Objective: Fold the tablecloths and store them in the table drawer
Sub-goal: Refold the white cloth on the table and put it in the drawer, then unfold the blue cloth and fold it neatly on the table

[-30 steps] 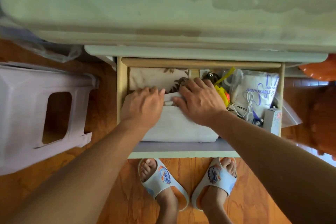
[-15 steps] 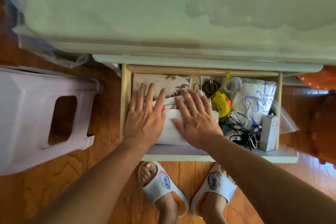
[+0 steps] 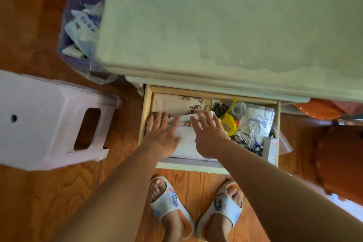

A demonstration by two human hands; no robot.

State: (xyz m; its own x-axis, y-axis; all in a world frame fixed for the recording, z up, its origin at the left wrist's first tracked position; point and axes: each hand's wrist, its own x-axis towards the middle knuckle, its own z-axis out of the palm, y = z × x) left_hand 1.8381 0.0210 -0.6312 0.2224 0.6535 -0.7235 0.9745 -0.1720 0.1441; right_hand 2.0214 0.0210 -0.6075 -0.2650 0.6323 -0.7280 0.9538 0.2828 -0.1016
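- Since a moment ago both palms have slid back toward me across the cloth, and my view now takes in more of the table top and the bin beside it.
- My left hand [image 3: 161, 133] and right hand [image 3: 208, 135] lie flat with fingers spread, gripping nothing, pressing on the white folded tablecloth [image 3: 186, 139] in the open drawer [image 3: 146, 108].
- Just past my fingertips a patterned tablecloth [image 3: 176, 104] lies against the back of the drawer.
- To do this well, I judge I should press evenly, smooth the fold toward its far edge, and keep the stack low enough to clear the table top [image 3: 225, 25] when the drawer shuts.
- Beside my right little finger sit a yellow tape measure [image 3: 228, 124], tangled cables [image 3: 249, 139] and a glove packet [image 3: 261, 122]; I would keep the cloth clear of them.
- My palms hide most of the white cloth, so I cannot tell how neat its edges are, and motion blurs my fingertips.
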